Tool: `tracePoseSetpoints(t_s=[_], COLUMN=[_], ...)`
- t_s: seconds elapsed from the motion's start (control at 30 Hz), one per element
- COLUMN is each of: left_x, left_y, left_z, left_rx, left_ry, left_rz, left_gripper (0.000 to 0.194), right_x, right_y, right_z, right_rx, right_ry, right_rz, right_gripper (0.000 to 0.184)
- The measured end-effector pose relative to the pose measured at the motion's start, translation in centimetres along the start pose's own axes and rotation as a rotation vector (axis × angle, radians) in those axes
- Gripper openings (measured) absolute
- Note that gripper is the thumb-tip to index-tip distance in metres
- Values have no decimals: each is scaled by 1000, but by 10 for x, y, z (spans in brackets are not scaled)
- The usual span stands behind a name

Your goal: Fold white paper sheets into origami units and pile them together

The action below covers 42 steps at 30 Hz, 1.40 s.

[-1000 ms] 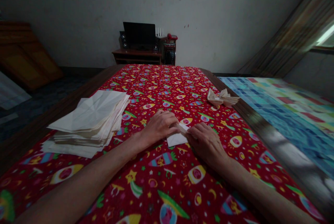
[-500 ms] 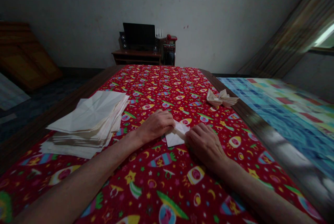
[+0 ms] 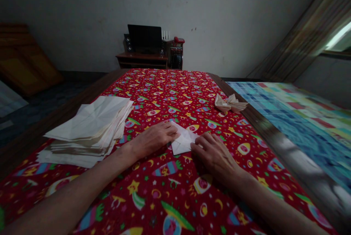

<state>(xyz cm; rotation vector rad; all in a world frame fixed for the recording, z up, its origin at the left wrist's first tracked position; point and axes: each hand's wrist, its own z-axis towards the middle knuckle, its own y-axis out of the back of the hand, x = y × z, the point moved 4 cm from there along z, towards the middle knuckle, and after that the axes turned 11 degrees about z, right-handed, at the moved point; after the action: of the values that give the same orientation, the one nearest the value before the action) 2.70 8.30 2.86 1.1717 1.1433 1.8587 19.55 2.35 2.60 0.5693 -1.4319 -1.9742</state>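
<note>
A small folded sheet of white paper (image 3: 182, 143) lies on the red patterned tablecloth between my hands, with creases across its face. My left hand (image 3: 159, 135) has its fingers closed on the paper's upper left edge. At the right edge, my right hand (image 3: 212, 151) pinches the same sheet with curled fingers. Both hands rest low on the cloth, and my fingers cover parts of the paper's sides.
To the left stands a thick stack of creased white paper (image 3: 90, 121). Folded paper pieces (image 3: 230, 103) sit near the table's right edge. Beyond the far end are a monitor (image 3: 144, 35) and speakers on a desk. A bed with a patterned cover (image 3: 287, 118) lies to the right.
My left hand has shifted left and its fingers have stretched out a little along the paper. More of the folded paper's face now shows. My right hand stays almost in place.
</note>
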Motion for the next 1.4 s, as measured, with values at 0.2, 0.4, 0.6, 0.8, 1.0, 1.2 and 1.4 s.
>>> tracePoseSetpoints(t_s=[0.2,0.4,0.6,0.8,1.0,1.2,1.4], left_x=[5,12,4,-38,-36,-25,-15], left_y=[-4,-10,-2,3,-9,-9,-12], left_z=[-14,-22,-17,-1,-11,-17,-27], left_rx=[25,-46,-106,76,146,145,159], left_ry=[50,196,190,100,195,259,330], left_rz=[33,46,-22,-175,-176,-104,-75], left_gripper=[31,39,37,47,49,45,46], right_x=[0,-1,-1,-1,0,0,-6], right_y=[0,-1,-3,-5,-2,-4,-1], right_z=[-2,-2,-3,-4,-5,-4,-13], right_rx=[8,-2,4,7,10,-25,-108], right_ry=[11,14,7,0,-21,-84,-108], right_rz=[10,19,31,35,41,73,86], right_gripper=[12,13,13,12,16,25,23])
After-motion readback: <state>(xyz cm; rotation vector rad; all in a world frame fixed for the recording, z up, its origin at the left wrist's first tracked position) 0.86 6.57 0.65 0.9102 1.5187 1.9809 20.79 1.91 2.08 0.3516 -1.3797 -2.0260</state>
